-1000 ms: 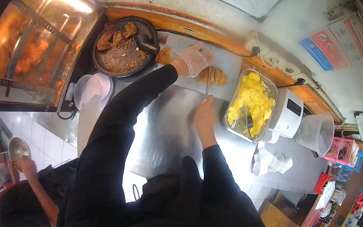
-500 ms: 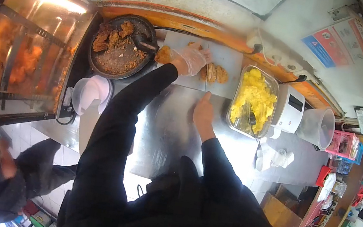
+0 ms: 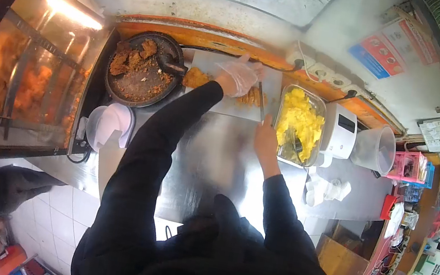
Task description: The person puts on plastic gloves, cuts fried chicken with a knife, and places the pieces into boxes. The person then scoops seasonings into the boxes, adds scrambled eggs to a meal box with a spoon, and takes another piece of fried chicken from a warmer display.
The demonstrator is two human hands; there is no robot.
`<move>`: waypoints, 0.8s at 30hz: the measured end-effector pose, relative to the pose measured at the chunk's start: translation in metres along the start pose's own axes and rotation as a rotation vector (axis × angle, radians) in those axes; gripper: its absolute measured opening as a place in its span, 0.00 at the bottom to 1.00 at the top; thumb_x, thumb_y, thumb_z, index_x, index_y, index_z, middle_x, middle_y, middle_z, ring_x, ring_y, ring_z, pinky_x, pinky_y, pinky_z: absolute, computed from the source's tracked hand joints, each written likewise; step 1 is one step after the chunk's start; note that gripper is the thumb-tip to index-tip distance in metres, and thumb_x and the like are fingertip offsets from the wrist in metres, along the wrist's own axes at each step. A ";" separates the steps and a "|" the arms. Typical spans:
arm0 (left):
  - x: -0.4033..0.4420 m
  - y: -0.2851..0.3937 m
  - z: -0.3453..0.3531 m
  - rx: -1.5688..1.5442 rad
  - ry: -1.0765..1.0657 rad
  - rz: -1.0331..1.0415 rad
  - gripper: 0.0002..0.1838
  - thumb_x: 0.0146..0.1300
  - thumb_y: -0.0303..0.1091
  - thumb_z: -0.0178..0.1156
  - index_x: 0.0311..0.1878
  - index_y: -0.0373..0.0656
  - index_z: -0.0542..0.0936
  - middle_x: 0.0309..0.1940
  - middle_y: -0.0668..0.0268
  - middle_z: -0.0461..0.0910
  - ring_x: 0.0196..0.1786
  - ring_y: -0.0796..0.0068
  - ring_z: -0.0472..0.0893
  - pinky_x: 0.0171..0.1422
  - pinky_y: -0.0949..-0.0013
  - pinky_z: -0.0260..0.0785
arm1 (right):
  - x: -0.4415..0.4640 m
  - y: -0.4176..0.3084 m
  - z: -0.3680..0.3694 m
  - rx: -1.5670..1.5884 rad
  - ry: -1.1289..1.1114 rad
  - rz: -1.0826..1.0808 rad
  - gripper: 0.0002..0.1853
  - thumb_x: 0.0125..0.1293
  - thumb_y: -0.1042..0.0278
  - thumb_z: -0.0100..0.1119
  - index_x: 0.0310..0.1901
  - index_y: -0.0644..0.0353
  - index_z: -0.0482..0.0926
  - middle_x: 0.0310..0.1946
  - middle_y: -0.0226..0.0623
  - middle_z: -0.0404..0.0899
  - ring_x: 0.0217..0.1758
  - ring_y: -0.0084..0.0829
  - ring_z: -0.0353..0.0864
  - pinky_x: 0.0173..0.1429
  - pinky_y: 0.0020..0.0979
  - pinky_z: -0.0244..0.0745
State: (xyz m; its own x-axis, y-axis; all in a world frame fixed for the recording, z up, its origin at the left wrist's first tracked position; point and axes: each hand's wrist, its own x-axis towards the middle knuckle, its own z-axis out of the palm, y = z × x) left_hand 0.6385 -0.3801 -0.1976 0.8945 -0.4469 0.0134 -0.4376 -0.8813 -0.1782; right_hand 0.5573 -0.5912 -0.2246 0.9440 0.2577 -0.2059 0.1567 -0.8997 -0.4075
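My right hand (image 3: pixel 266 140) is closed around the handle of a knife (image 3: pixel 261 99), its blade pointing away from me over a white cutting board (image 3: pixel 225 104). Beside the blade lie cut pieces of breaded fried cutlet (image 3: pixel 248 97). My left hand (image 3: pixel 239 77), in a clear plastic glove, is over the board with its fingers stretched out near the far end of the blade. Some cutlet is hidden beneath that hand. Another breaded piece (image 3: pixel 197 78) sits at the board's left side.
Left of the board stands a dark stone mortar (image 3: pixel 139 100) with a pestle and brown fried pieces. A lit glass display case (image 3: pixel 35 68) is farther left. On the right are a container of yellow food (image 3: pixel 302 122), a white device (image 3: pixel 342 131) and a clear bucket (image 3: pixel 373 149).
My left hand has lifted off the cutlet and its fingers have spread. The right hand's knife now shows upright beside the pieces. At lower left, another person has moved mostly out of view.
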 end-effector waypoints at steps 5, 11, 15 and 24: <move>0.010 0.011 0.044 -0.109 0.049 -0.012 0.28 0.68 0.32 0.41 0.73 0.46 0.62 0.75 0.65 0.59 0.77 0.69 0.57 0.79 0.45 0.44 | 0.003 0.008 0.015 -0.074 0.010 0.067 0.22 0.73 0.63 0.44 0.65 0.60 0.58 0.33 0.62 0.81 0.37 0.61 0.82 0.41 0.55 0.77; 0.013 0.007 0.050 -0.137 -0.018 -0.006 0.29 0.68 0.31 0.40 0.73 0.45 0.61 0.76 0.65 0.57 0.77 0.69 0.56 0.79 0.46 0.44 | 0.010 0.014 0.024 -0.072 -0.038 0.058 0.23 0.74 0.63 0.43 0.66 0.60 0.58 0.35 0.59 0.82 0.39 0.59 0.82 0.45 0.54 0.78; 0.024 0.009 0.054 -0.235 -0.028 -0.033 0.29 0.67 0.30 0.40 0.73 0.45 0.61 0.76 0.65 0.56 0.78 0.68 0.55 0.80 0.48 0.44 | 0.020 0.020 0.055 -0.043 -0.050 0.016 0.24 0.73 0.63 0.43 0.66 0.60 0.56 0.38 0.60 0.81 0.42 0.60 0.82 0.48 0.54 0.77; 0.021 0.009 0.035 -0.128 0.046 0.013 0.29 0.69 0.34 0.38 0.74 0.45 0.59 0.75 0.63 0.58 0.77 0.67 0.55 0.81 0.48 0.42 | 0.004 0.004 -0.002 -0.005 -0.026 0.078 0.23 0.75 0.60 0.43 0.66 0.60 0.55 0.38 0.62 0.81 0.41 0.60 0.82 0.46 0.55 0.77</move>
State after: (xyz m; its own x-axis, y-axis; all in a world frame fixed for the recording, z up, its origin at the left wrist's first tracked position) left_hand 0.6566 -0.3921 -0.2330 0.8849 -0.4621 0.0581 -0.4596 -0.8866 -0.0513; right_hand 0.5623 -0.5942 -0.2250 0.9456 0.1958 -0.2596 0.0847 -0.9191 -0.3848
